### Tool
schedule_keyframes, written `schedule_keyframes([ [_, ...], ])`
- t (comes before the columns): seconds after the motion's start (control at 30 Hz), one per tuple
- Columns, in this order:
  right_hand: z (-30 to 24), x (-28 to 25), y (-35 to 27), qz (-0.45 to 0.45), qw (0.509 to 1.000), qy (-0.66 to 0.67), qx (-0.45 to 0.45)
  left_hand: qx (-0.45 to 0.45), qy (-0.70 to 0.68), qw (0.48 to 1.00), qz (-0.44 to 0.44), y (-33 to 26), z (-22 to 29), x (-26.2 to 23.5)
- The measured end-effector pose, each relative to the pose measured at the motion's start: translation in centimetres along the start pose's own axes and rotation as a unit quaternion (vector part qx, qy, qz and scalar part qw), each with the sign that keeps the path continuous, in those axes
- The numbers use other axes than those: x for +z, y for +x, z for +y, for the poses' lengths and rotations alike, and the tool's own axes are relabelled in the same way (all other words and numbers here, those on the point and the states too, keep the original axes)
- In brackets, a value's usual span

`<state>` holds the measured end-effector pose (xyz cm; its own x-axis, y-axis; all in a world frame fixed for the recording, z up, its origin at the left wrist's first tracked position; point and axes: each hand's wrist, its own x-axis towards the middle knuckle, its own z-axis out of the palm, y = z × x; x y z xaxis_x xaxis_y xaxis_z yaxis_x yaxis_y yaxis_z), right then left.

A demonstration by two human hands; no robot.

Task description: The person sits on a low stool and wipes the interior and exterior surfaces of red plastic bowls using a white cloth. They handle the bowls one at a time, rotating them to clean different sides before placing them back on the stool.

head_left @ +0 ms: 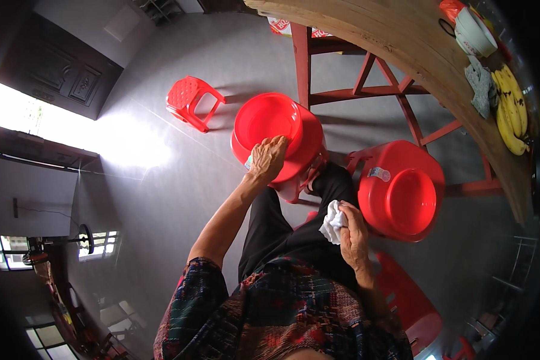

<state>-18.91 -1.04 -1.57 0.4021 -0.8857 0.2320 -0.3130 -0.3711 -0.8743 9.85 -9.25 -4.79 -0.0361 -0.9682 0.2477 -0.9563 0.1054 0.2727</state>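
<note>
My left hand [267, 159] is closed over the near rim of a red plastic basin [268, 115], with the fingertips just inside it. That basin sits on a red plastic stool [313, 137] in front of my legs. In my right hand [355, 237] a crumpled white cloth [333, 223] is gripped above my right thigh. Further right, a second red basin [411, 201] rests on a red plastic seat [375, 201] with a sticker. What lies under my left palm is hidden.
A small red stool [193, 102] stands on the grey floor [180, 174] ahead to the left. A wooden table [396, 42] with red legs bends across the upper right, holding bananas [510, 111], a grey cloth [480, 87] and a white bowl [475, 33]. A red chair [407, 303] is behind my right arm.
</note>
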Motion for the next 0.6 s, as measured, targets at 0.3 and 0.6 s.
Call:
schedule_keyframes([
  [0.3, -0.3, 0.1, 0.2, 0.001, 1.0, -0.007, 0.018, 0.007, 0.065, 0.998, -0.023, -0.6, -1.2, 1.9],
  [0.6, 0.4, -0.4, -0.1, 0.017, 0.999, -0.037, 0.005, -0.004, 0.07, 0.997, 0.021, -1.2, -0.7, 3.0],
])
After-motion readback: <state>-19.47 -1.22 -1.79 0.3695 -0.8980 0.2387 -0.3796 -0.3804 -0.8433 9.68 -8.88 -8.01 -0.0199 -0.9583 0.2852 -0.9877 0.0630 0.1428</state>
